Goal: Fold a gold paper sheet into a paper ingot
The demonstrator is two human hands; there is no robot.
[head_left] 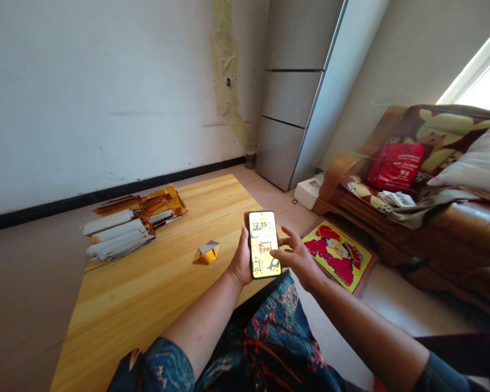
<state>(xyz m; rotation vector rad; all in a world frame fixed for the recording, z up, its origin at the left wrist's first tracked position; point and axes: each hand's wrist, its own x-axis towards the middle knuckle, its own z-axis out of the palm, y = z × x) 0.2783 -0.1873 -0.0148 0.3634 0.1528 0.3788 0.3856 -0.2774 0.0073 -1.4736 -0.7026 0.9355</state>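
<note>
My left hand (240, 258) grips a smartphone (263, 245) upright, its lit screen showing 12:15 above a cartoon wallpaper. My right hand (294, 257) is open beside the phone's right edge, with its fingers spread and close to the screen. Left of my hands, a small folded piece of gold foil paper (206, 252) lies on a yellow wood-grain board (155, 310). Bundles of white-and-gold paper (118, 235) lie farther left at the board's far edge, with loose gold foil sheets (159, 202) behind them.
A silver refrigerator (289, 92) stands against the far wall, with a white box (309, 191) near its base. To the right are a printed floor mat (338, 256) and a wooden-framed sofa (424, 190) holding a red bag (396, 166) and cushions.
</note>
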